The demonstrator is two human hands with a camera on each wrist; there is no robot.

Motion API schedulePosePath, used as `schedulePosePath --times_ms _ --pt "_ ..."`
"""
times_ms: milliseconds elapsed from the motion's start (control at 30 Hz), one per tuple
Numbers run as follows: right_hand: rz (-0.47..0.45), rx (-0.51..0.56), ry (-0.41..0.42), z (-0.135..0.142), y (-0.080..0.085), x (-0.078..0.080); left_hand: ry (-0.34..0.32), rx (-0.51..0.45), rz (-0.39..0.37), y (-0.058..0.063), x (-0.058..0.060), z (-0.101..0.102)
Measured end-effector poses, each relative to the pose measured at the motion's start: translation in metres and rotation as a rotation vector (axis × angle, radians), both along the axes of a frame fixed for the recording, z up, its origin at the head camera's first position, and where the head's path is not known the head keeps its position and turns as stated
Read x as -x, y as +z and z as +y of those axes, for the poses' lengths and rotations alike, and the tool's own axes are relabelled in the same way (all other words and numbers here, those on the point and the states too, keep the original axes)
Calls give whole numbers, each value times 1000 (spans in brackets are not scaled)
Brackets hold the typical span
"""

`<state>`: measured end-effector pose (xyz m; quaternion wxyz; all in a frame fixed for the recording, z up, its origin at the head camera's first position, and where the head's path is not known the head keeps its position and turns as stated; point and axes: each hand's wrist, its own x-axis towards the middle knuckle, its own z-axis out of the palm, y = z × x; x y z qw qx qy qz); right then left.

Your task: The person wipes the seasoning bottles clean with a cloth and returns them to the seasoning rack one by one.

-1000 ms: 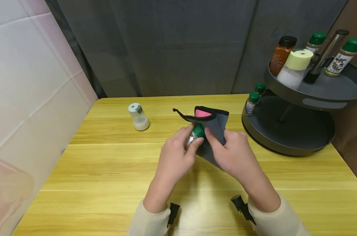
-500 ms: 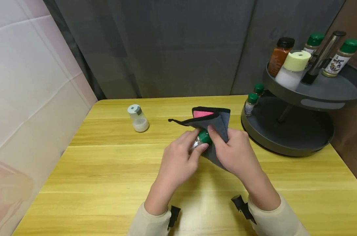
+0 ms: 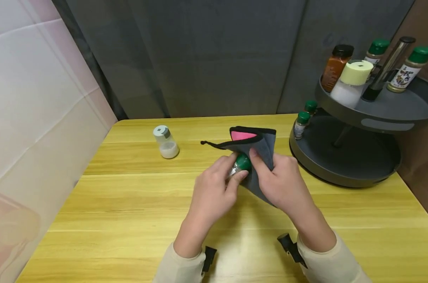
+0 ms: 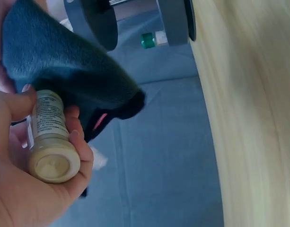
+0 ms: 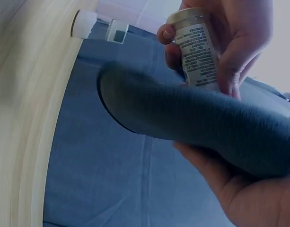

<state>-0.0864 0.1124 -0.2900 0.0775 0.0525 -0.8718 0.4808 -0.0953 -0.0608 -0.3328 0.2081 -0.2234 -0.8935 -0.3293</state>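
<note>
My left hand point(image 3: 215, 186) grips a small spice bottle with a green cap point(image 3: 243, 162), tilted over the table. The left wrist view shows the spice bottle's point(image 4: 50, 118) printed label and its pale base, with fingers curled round it. My right hand point(image 3: 284, 181) holds a grey cloth point(image 3: 261, 157) with black edging and a pink patch, its thumb pressing the cloth near the cap. In the right wrist view the cloth point(image 5: 192, 118) covers the cap end of the bottle point(image 5: 197, 52).
A clear shaker point(image 3: 166, 142) with white contents stands on the wooden table point(image 3: 129, 212) at the left. On the right, a dark two-tier rack point(image 3: 344, 173) carries several seasoning bottles, including a white jar point(image 3: 351, 84) with a pale yellow lid. A dark curtain point(image 3: 206, 59) hangs behind.
Compared with a second ago, both hands, the bottle and the cloth sit slightly lower and further right, and the right thumb has shifted on the cloth. Over the last half second they barely move.
</note>
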Motion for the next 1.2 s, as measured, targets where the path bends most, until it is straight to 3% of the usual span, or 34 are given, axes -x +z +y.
schedulePosePath --times_ms 100,267,333,433,600,667,867,933,1067,1133,1200 --pt "16 -81 10 0 0 -6 15 -9 -9 0 1 -1" --pt "300 -197 43 -4 2 -13 -11 31 68 -1 1 -1" --pt "341 -181 53 -5 2 -12 -30 51 101 -2 0 0" --pt "266 -110 56 -5 2 -9 -48 59 109 -4 -1 2" --pt "77 -74 17 -4 2 -10 -39 1 51 -6 -1 2" --pt "85 -101 12 -5 2 -13 -33 -16 44 -5 0 2" --pt "294 -128 25 -7 5 -15 -63 14 109 -1 1 1" --pt "269 -87 29 -7 5 -12 -75 -6 97 0 1 1" --pt "108 -50 -14 -5 7 -12 -59 -89 34 1 0 0" --pt "121 -101 -11 -5 8 -16 -54 -98 28 2 0 -1" --pt "213 -152 17 -6 8 -20 -68 -57 55 2 0 -1"
